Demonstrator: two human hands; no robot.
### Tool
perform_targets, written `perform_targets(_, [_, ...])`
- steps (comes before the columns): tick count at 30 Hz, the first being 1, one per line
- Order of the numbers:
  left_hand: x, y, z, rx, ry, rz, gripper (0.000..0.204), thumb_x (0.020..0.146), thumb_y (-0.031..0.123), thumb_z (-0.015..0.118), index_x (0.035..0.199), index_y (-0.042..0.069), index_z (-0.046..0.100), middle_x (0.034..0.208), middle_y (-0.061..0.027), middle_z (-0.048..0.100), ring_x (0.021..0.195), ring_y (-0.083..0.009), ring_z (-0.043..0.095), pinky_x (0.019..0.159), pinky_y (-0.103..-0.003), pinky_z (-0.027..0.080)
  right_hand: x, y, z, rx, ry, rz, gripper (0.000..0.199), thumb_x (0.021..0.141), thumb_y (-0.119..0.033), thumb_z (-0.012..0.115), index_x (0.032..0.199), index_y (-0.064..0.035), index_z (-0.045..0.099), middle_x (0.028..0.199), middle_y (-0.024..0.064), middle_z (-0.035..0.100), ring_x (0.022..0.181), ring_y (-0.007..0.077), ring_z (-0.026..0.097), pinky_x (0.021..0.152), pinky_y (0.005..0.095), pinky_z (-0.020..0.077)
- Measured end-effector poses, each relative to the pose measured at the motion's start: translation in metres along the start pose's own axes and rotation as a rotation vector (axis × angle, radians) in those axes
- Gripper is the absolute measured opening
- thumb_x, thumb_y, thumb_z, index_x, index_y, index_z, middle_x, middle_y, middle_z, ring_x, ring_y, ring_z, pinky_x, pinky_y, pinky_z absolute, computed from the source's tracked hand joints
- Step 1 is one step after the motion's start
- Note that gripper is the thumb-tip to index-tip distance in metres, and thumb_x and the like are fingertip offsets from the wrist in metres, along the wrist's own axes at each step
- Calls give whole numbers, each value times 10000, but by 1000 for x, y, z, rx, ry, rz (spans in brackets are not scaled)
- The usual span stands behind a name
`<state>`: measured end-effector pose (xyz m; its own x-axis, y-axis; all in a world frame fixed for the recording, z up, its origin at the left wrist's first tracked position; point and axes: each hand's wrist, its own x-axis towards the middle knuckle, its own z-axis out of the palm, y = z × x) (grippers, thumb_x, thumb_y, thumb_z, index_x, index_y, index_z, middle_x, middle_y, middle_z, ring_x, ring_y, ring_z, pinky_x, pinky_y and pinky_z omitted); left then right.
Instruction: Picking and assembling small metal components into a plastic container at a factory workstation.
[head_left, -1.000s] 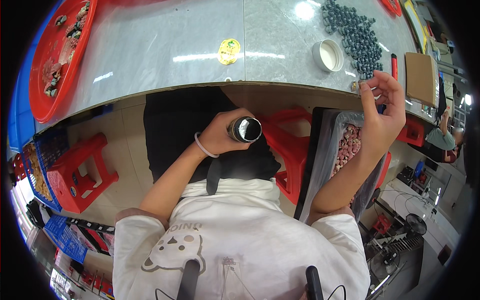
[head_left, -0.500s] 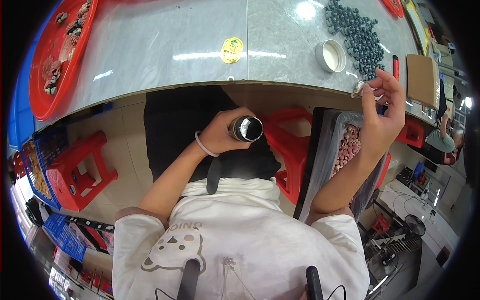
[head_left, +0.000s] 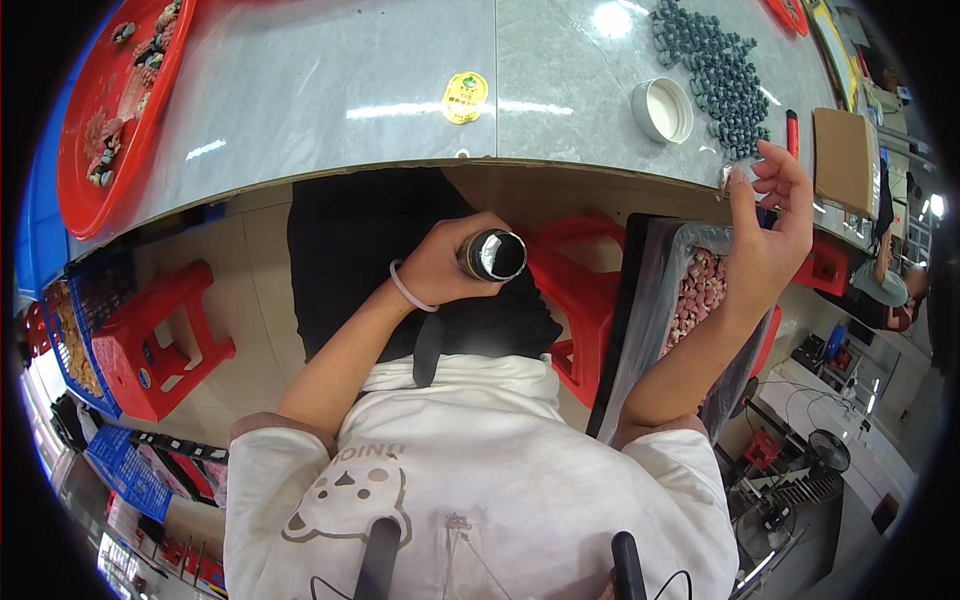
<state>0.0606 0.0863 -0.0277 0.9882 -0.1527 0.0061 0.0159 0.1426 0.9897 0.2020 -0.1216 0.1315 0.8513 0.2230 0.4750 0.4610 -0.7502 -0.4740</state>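
Grey table [head_left: 330, 90], left hand [head_left: 447, 262] around dark, round container [head_left: 510, 262] with silver-foil top, right hand [head_left: 765, 235] tight on shiny scrap [head_left: 726, 179].

A red tray [head_left: 170, 80] overlaps the left end of a grey worktop [head_left: 340, 70]; a yellow label [head_left: 465, 98] lies near the front edge, a white lid [head_left: 663, 110], blue-grey pieces [head_left: 722, 85] and a brown box [head_left: 842, 158] toward the right end.
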Motion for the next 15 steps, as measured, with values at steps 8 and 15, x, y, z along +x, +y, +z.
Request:
perform_targets(8, [0,-1,-1,11,-6,-3,344,613,7,754,896,50,564,812,-21,598,753,-90,570,697,-226,462,0,2,-1,11,15,6,305,729,-13,696,1020,-32,607,855,4,568,725,67,484,662,202,370])
perform_targets(15, [0,0,0,11,-1,1,341,617,5,754,895,49,563,816,-20,598,756,-89,569,703,-227,461,-1,3,-2,162,12,104,269,768,33,649,1028,2,591,849,32,591,743,79,528,693,205,425])
